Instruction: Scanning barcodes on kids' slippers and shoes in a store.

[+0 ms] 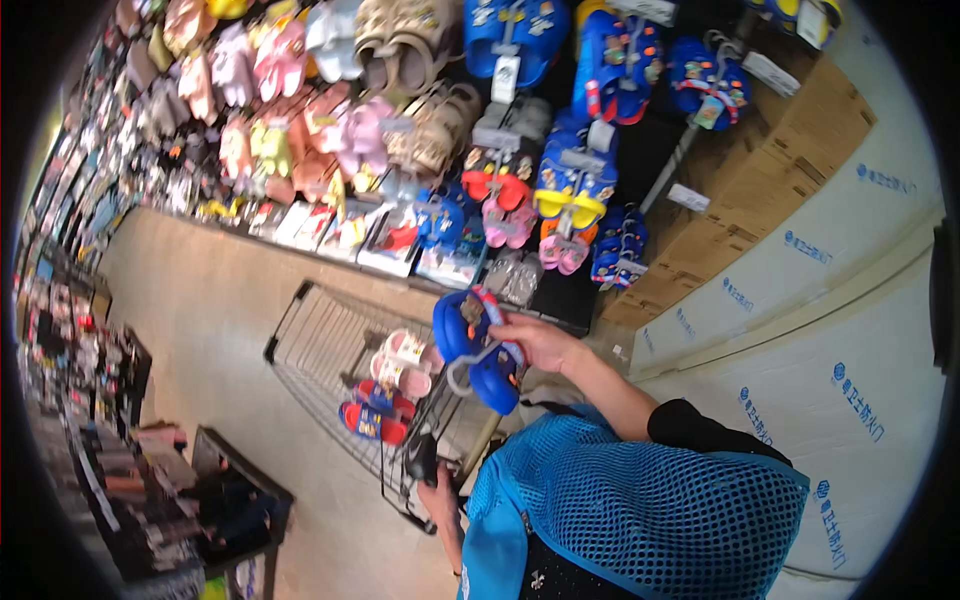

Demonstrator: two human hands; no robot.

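Observation:
My right hand (534, 343) grips a pair of blue children's clogs (491, 386) with red trim, small charms and a pale plastic hanger. The clogs are over the near end of a wire shopping cart (319, 334). Lower down, my left hand (440, 495) is closed around the black handle part (421, 459) of the cart, its fingertips partly hidden. Inside the cart lie white and pink slides (401, 364) and, beside them, blue and red slides (376, 412).
Hanging clogs and sandals (574, 176) line a display rack above the cart. Cardboard boxes (739, 202) stand at its right end, beside wrapped white panels (847, 322). Shelves and a dark display bin (240, 480) stand on the left, across the aisle floor (217, 330).

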